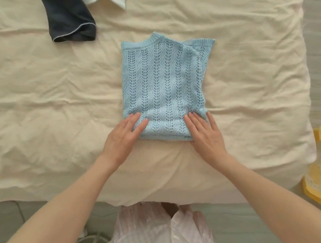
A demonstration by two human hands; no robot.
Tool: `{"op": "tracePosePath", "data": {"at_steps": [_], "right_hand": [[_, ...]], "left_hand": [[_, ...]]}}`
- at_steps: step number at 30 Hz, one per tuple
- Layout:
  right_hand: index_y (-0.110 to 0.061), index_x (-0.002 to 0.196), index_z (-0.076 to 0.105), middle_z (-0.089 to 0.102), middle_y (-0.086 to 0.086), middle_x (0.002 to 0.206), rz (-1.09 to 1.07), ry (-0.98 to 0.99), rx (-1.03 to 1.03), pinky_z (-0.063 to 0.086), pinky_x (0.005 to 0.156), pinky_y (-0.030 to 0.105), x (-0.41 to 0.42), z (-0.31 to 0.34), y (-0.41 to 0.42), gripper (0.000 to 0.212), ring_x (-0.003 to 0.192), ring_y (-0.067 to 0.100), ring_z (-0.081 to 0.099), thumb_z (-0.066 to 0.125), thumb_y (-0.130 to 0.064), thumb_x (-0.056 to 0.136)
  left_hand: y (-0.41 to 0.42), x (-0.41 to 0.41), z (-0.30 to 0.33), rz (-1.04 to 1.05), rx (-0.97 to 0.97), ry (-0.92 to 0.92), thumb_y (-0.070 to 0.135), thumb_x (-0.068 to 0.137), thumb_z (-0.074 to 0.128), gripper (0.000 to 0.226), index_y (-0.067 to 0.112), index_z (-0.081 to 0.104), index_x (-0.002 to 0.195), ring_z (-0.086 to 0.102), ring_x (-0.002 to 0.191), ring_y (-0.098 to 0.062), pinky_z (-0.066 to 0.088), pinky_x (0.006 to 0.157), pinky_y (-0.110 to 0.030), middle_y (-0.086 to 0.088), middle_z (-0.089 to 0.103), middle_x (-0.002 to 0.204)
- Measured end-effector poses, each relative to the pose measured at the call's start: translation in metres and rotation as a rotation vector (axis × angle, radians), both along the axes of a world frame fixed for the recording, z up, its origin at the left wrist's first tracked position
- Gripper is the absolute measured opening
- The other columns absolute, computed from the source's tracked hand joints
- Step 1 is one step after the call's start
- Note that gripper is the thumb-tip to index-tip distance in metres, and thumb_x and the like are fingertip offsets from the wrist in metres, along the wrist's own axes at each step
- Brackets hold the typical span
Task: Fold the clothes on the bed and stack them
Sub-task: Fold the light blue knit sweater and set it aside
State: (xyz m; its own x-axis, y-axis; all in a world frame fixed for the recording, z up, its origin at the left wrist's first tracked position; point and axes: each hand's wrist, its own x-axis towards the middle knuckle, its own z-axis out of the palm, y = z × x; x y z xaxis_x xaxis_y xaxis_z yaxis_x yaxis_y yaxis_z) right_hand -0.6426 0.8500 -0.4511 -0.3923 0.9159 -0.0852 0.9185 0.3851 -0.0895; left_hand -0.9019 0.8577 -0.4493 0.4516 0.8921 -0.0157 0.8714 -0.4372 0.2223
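- Pale pink striped clothing point(147, 233) on the person fills the near edge, both bare forearms reaching over the cream bed point(36, 114).
- Folding well likely means lifting the near hem evenly and laying it to the neckline.
- Left hand point(123, 135) and right hand point(204, 132) lie flat, fingers straight, on the light blue openwork knitted top point(161, 81) at mid-bed.
- Dark navy piped garment point(69, 20), perhaps trousers, waits beyond.

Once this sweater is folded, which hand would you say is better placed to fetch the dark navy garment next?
Probably the left hand. The dark navy garment with white piping lies at the far left of the cream bed sheet, on that hand's side. The right hand would have to cross the light blue openwork knit sweater.
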Motion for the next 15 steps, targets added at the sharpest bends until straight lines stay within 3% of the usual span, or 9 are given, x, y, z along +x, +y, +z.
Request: {"op": "tracePosePath", "data": {"at_steps": [3,5,6,9,10,13,15], "right_hand": [[0.004,0.103,0.066,0.071,0.015,0.096,-0.115,0.183,0.017,0.044,0.097,0.052,0.0,0.015,0.005,0.043,0.094,0.03,0.069,0.073,0.01,0.062],[0.004,0.096,0.065,0.069,0.015,0.081,-0.189,0.284,-0.052,0.048,0.09,0.051,0.002,0.034,0.01,0.041,0.079,0.036,0.068,0.077,0.011,0.058],[0.003,0.098,0.065,0.069,0.015,0.081,-0.215,0.317,-0.116,0.048,0.091,0.049,0.004,0.044,0.009,0.04,0.081,0.037,0.067,0.075,0.011,0.061],[-0.01,0.117,0.062,0.069,0.012,0.101,-0.364,0.385,-0.477,0.044,0.09,0.039,0.013,0.076,-0.003,0.036,0.12,0.035,0.053,0.06,-0.001,0.083],[-0.014,0.118,0.063,0.07,0.012,0.1,-0.376,0.395,-0.55,0.043,0.086,0.037,0.017,0.083,-0.007,0.033,0.119,0.033,0.053,0.058,-0.006,0.086],[-0.019,0.101,0.07,0.071,0.004,0.082,-0.415,0.488,-0.585,0.046,0.073,0.037,0.021,0.107,-0.009,0.019,0.083,0.026,0.065,0.064,-0.013,0.084],[-0.019,0.093,0.072,0.07,0.001,0.077,-0.485,0.581,-0.551,0.045,0.069,0.034,0.018,0.116,0.005,0.012,0.074,0.022,0.063,0.069,-0.015,0.081]], "left_hand": [[-0.003,0.002,0.02,0.148,-0.149,-0.187,-0.019,0.055,0.068,0.06,0.002,0.063,0.111,0.067,0.084,-0.035,0.053,0.056,-0.037,-0.02,0.063,0.11],[-0.009,0.0,0.036,0.255,-0.233,-0.314,-0.013,0.061,0.068,0.061,0.009,0.053,0.115,0.066,0.082,-0.031,0.052,0.058,-0.036,-0.015,0.064,0.109],[-0.012,-0.003,0.043,0.314,-0.269,-0.362,-0.01,0.064,0.068,0.059,0.011,0.051,0.117,0.066,0.08,-0.03,0.051,0.061,-0.033,-0.012,0.064,0.106],[-0.026,-0.013,0.064,0.451,-0.499,-0.462,0.0,0.071,0.067,0.055,0.021,0.051,0.119,0.064,0.077,-0.027,0.047,0.069,-0.031,-0.003,0.065,0.1],[-0.031,-0.017,0.069,0.465,-0.584,-0.501,0.003,0.072,0.067,0.055,0.03,0.049,0.117,0.063,0.076,-0.026,0.048,0.071,-0.032,-0.002,0.064,0.1],[-0.034,-0.026,0.086,0.505,-0.686,-0.588,0.005,0.075,0.067,0.057,0.047,0.045,0.106,0.063,0.08,-0.025,0.049,0.077,-0.033,-0.001,0.065,0.098],[-0.02,-0.028,0.095,0.526,-0.664,-0.634,0.003,0.077,0.065,0.054,0.046,0.047,0.105,0.062,0.082,-0.03,0.049,0.08,-0.038,-0.005,0.066,0.093]]}}
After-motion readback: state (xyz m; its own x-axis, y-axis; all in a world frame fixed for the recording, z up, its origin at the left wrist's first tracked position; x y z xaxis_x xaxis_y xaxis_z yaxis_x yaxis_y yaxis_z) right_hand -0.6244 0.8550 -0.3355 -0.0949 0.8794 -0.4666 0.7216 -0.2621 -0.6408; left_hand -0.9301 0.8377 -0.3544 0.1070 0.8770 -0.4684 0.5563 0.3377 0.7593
